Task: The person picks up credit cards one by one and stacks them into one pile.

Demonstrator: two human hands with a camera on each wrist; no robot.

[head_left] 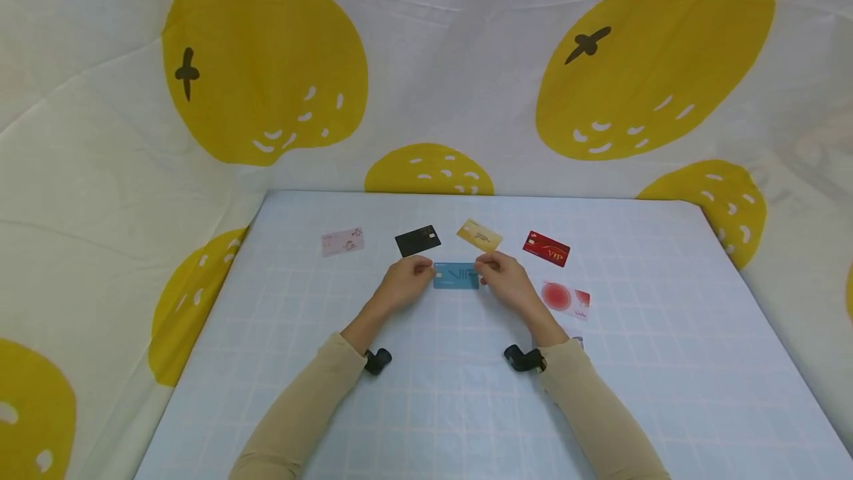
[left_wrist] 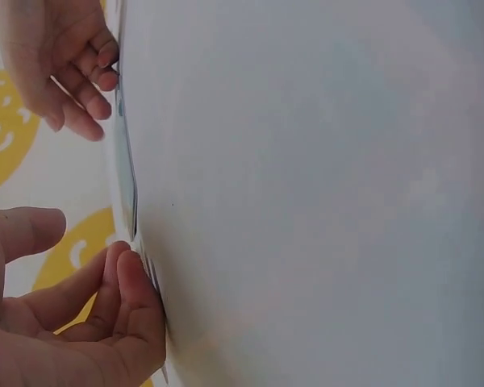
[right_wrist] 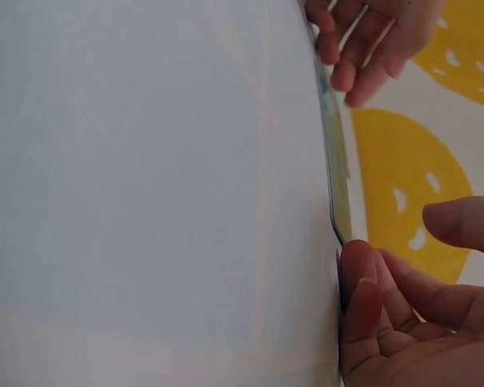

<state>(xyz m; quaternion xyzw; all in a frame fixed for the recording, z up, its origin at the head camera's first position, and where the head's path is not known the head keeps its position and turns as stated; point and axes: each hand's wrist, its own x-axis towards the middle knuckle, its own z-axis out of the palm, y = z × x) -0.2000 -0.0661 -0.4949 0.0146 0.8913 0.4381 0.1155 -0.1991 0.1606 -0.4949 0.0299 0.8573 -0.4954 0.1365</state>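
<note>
A blue card (head_left: 456,277) with large lettering lies on the table between the hands in the head view. My left hand (head_left: 406,278) is at its left end, fingers bent and fingertips touching the card's edge or the table beside it. At the other end, my right hand (head_left: 508,280) touches the card with bent fingers. Both wrist views show the thumbs raised and apart from the fingers: the left thumb (left_wrist: 28,230) and the right thumb (right_wrist: 460,222). Edge-on and thin, the card itself is hard to make out there.
Beyond the hands lie a pink card (head_left: 343,241), a black card (head_left: 417,241), a gold card (head_left: 479,235) and a red card (head_left: 546,249). A white card with a red circle (head_left: 566,299) is right of the right hand. The right forearm mostly hides another card (head_left: 577,341).
</note>
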